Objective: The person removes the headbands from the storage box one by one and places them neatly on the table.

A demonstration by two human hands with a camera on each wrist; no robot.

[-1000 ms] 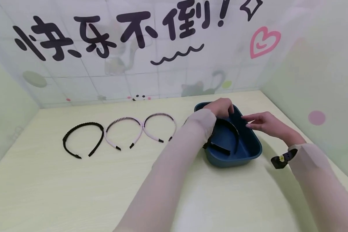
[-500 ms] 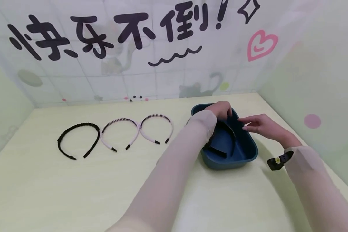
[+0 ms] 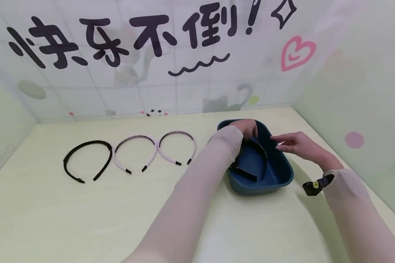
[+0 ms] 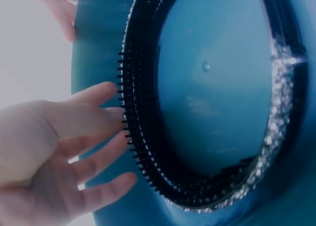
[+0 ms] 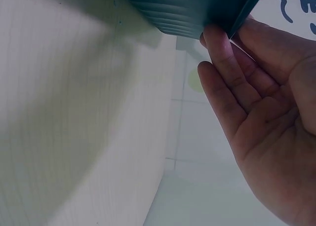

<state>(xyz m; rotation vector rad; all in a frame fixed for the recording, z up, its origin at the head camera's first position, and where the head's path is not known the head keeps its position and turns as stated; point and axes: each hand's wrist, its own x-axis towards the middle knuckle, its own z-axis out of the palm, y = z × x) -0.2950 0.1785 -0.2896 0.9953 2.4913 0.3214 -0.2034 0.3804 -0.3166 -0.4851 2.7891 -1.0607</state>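
A dark blue plastic basin stands on the table's right side. Inside lies a black headband; close up in the left wrist view, that headband shows silver glitter and rows of black teeth. My left hand reaches down into the basin. Its fingers are spread, and the thumb tip touches or nearly touches the teeth. My right hand holds the basin's right rim between thumb and fingers; the right wrist view shows these fingers at the basin wall.
Left of the basin lie a black headband and two pale pink headbands, the middle one and the right one, in a row. A printed wall closes off the back; another wall stands at the right.
My left hand has gone slightly lower into the basin. My right hand keeps its place at the rim. The head view has shifted a little; the headbands on the table lie as before.
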